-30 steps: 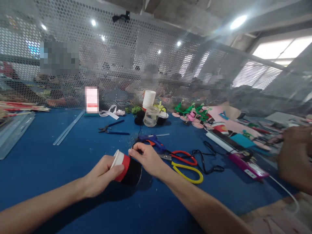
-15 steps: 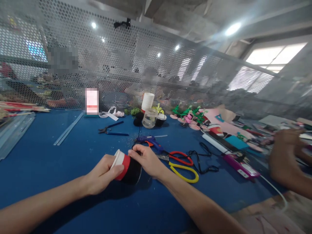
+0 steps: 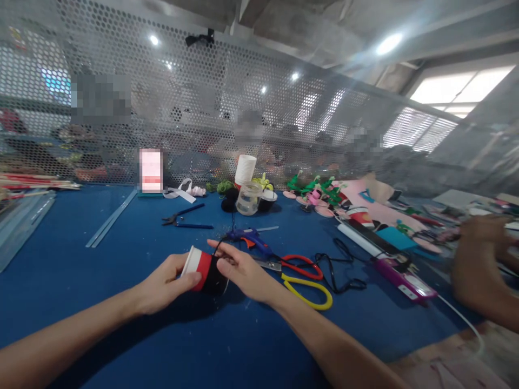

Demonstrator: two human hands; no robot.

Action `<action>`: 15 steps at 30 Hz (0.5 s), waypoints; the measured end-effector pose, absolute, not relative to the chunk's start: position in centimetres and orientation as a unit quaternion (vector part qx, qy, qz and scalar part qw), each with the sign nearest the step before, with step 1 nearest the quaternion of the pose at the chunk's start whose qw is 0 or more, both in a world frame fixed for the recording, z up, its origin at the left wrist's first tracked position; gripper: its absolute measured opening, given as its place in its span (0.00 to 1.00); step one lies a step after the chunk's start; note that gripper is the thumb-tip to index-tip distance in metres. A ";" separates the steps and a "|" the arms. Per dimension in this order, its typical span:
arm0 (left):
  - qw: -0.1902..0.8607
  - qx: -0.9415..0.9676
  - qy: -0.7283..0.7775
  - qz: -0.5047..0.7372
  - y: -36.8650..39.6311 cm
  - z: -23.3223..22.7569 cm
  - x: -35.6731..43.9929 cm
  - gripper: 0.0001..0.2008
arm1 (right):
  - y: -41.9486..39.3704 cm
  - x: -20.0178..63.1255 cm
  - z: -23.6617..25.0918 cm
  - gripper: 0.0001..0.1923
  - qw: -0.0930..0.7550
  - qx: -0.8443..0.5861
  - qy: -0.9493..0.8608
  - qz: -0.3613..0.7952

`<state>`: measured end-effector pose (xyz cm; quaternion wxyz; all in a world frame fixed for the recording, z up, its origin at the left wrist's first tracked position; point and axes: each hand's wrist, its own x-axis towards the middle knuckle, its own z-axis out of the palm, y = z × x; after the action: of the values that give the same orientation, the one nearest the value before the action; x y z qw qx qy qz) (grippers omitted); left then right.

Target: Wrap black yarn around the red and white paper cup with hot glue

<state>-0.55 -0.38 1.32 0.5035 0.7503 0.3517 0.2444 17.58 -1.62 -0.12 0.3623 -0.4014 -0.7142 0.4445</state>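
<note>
My left hand (image 3: 168,283) grips a paper cup (image 3: 195,263) by its rim end, fingers partly inside the mouth. The cup lies tilted on its side above the table, with a white rim, a red band and black yarn (image 3: 214,281) wound around its lower part. My right hand (image 3: 243,273) is at the cup's base end, index finger stretched out and thumb against the wound part. A strand of the yarn runs between those fingers and back toward a black yarn ball (image 3: 230,200). The right hand's lower fingers are hidden.
Beyond the hands lie a blue glue gun (image 3: 253,237), scissors (image 3: 304,289) and pliers (image 3: 186,219). A clear jar (image 3: 248,200) and stacked cups (image 3: 245,168) stand at the back. To the right are a purple power strip (image 3: 405,281) and another person's arm (image 3: 478,270).
The right hand has gone from a pinch at the cup's top to a stretched index finger with the thumb on the wound part. The cup has shifted slightly left.
</note>
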 end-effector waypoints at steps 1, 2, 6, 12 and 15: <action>0.542 0.716 0.371 0.238 -0.3 1.3 -0.5 0.13 | -1.7 17.6 -0.2 0.27 0.356 -0.403 -0.730 0.421; 0.579 0.679 0.386 0.233 -0.2 1.3 -0.4 0.14 | -1.7 17.6 -0.3 0.28 0.351 -0.404 -0.748 0.392; 0.640 0.603 0.411 0.240 -0.2 1.1 -0.1 0.16 | -2.3 17.3 -0.5 0.30 0.338 -0.400 -0.808 0.269; 0.584 0.684 0.388 0.201 -0.8 0.7 0.2 0.16 | -2.7 16.8 -0.1 0.37 0.332 -0.356 -0.850 0.202; 0.566 0.711 0.379 0.176 -1.2 0.5 0.5 0.18 | -2.6 16.8 0.0 0.34 0.333 -0.332 -0.858 0.207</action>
<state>0.46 -1.21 0.46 0.5661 0.7106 0.3788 0.1762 16.79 -2.63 0.04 0.3327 -0.3323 -0.8580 0.2067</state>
